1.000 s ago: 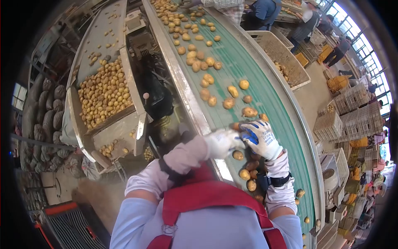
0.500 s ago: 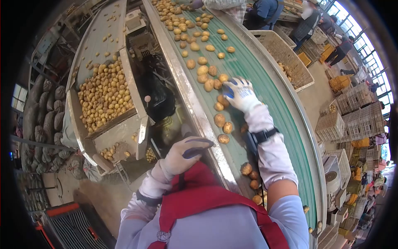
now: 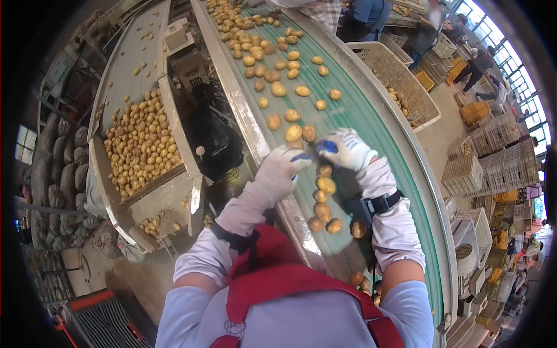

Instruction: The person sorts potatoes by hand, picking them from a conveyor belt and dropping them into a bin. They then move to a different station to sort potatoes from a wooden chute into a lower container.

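Observation:
My left hand, in a white glove with blue patches, reaches over the belt's near metal rim. Its fingers are loosely bent and show no potato between them. Opposite it, my right hand, gloved alike, hovers low over the belt with fingers curled inward; what lies under them is hidden. Potatoes lie close by: one potato just beyond the fingertips, another potato beside it, and a row with a yellow potato nearer me. All rest on the green conveyor belt.
Left of the belt, a metal hopper holds a heap of potatoes. A large crate stands beyond the belt's right rim. Stacked crates and several people are farther right. A co-worker's checked garment shows at the belt's far end.
My left hand has risen from beside the rim to over the belt. My right hand has come slightly nearer me, its fingers more curled. Potatoes on the belt have shifted toward me.

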Tool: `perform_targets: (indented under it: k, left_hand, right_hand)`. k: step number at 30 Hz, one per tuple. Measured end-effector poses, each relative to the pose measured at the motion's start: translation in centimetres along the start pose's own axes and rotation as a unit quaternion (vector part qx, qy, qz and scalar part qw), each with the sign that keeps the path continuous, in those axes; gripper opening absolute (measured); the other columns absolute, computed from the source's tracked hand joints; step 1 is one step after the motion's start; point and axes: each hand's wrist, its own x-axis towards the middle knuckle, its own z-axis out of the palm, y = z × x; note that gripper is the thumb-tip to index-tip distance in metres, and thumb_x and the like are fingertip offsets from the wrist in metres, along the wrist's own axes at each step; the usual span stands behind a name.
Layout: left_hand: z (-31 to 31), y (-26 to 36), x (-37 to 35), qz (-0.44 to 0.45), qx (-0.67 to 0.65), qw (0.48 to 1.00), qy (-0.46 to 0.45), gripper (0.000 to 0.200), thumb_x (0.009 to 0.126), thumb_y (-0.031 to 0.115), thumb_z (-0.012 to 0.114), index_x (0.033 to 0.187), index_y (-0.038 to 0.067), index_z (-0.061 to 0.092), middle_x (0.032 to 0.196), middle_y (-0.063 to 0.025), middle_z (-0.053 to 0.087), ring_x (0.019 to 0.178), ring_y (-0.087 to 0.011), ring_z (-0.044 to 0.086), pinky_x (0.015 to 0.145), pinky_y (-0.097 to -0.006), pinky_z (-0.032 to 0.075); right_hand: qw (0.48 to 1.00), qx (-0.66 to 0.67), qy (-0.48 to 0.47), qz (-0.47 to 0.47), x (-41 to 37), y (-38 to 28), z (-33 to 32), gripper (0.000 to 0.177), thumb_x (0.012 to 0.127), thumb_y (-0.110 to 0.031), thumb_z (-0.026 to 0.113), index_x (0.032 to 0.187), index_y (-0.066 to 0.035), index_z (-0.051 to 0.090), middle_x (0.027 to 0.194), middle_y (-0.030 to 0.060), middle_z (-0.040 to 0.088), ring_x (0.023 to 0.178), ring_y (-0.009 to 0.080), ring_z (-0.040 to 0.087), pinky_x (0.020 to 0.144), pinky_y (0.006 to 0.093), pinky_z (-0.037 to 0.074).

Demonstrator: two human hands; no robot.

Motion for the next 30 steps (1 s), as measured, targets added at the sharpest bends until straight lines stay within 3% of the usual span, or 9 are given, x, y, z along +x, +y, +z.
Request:
perform_targets:
  k: [2,7,12,20,23,25,26,28,30]
  left_hand:
    - [0.2,-0.2,-0.1,-0.019,0.007,0.999,-0.030,0.036,0.073,0.000,0.062,0.107,0.010,0.068,0.113,-0.0129,0.066,0.105,-0.0345,0.061,0.093,-0.0436,0.048]
    - [0.1,-0.3,-0.4,-0.019,0.010,1.000,-0.016,0.035,0.071,0.000,0.063,0.103,0.013,0.070,0.103,-0.0091,0.066,0.095,-0.0314,0.062,0.084,-0.0425,0.049]
    - [0.3,-0.8,-0.5,-0.013,0.003,1.000,-0.022,0.035,0.073,0.001,0.063,0.105,0.011,0.069,0.109,-0.0106,0.066,0.100,-0.0327,0.062,0.089,-0.0421,0.049]
    - [0.7,-1.4,-1.8,-0.024,0.024,0.999,0.042,0.023,0.068,0.001,0.065,0.089,0.009,0.068,0.107,-0.0110,0.067,0.099,-0.0338,0.063,0.088,-0.0433,0.049]
    - [-0.8,-0.5,-1.0,-0.044,-0.032,0.998,-0.005,0.024,0.071,-0.001,0.065,0.093,0.008,0.069,0.108,-0.0133,0.066,0.100,-0.0327,0.063,0.090,-0.0409,0.049]
    - [-1.3,-0.5,-1.2,-0.064,-0.090,0.994,0.021,0.026,0.073,-0.002,0.064,0.096,0.007,0.069,0.109,-0.0134,0.066,0.102,-0.0318,0.063,0.090,-0.0389,0.050]
    - [-1.3,-0.6,-1.4,-0.086,-0.149,0.984,0.043,0.027,0.075,-0.003,0.063,0.099,0.007,0.070,0.110,-0.0134,0.066,0.103,-0.0309,0.063,0.090,-0.0370,0.050]
    - [-1.1,-1.6,-2.0,-0.140,-0.226,0.962,0.070,0.030,0.077,-0.004,0.062,0.104,0.007,0.070,0.112,-0.0115,0.067,0.105,-0.0269,0.064,0.090,-0.0333,0.051]
    - [-1.5,-1.3,-2.2,-0.135,-0.217,0.966,0.030,0.030,0.078,-0.003,0.062,0.104,0.007,0.071,0.110,-0.0109,0.068,0.104,-0.0264,0.064,0.090,-0.0333,0.051]
  right_hand:
    - [0.991,-0.040,0.123,0.047,1.4,2.5,0.3,0.041,0.086,-0.040,0.058,0.122,-0.022,0.064,0.124,0.0106,0.061,0.125,0.0303,0.050,0.108,0.0479,0.031]
    - [0.988,0.077,0.117,0.063,6.4,3.7,-1.0,0.044,0.086,-0.041,0.061,0.125,-0.021,0.062,0.130,0.0107,0.058,0.125,0.0313,0.049,0.106,0.0457,0.035]
    - [0.985,-0.017,0.174,-0.015,10.5,-1.2,-0.3,0.045,0.086,-0.033,0.061,0.128,-0.018,0.059,0.132,0.0121,0.056,0.124,0.0321,0.050,0.106,0.0442,0.037]
    - [0.971,-0.235,0.003,0.048,14.6,-7.3,1.6,0.050,0.085,-0.030,0.061,0.134,-0.023,0.054,0.136,0.0141,0.054,0.128,0.0309,0.049,0.100,0.0468,0.043]
    - [0.995,-0.091,0.014,0.046,13.0,-6.2,1.7,0.032,0.086,-0.027,0.061,0.116,-0.015,0.063,0.114,0.0130,0.067,0.112,0.0331,0.061,0.093,0.0433,0.048]
    - [0.984,0.151,0.077,-0.062,10.2,-3.1,2.7,0.039,0.086,-0.027,0.062,0.123,-0.013,0.062,0.115,0.0162,0.067,0.108,0.0283,0.063,0.094,0.0375,0.049]
    - [0.941,0.327,-0.010,-0.081,7.8,-2.7,1.3,0.048,0.087,-0.025,0.063,0.132,-0.010,0.056,0.119,0.0136,0.066,0.109,0.0230,0.063,0.096,0.0328,0.047]
    - [0.734,0.670,-0.050,-0.101,1.7,-3.7,1.0,0.054,0.089,-0.015,0.060,0.139,0.001,0.046,0.128,0.0102,0.060,0.110,0.0194,0.060,0.097,0.0300,0.046]
    - [0.756,0.647,-0.042,-0.086,-1.8,-4.1,0.7,0.056,0.089,-0.016,0.059,0.140,0.000,0.045,0.130,0.0118,0.059,0.112,0.0190,0.059,0.097,0.0305,0.046]
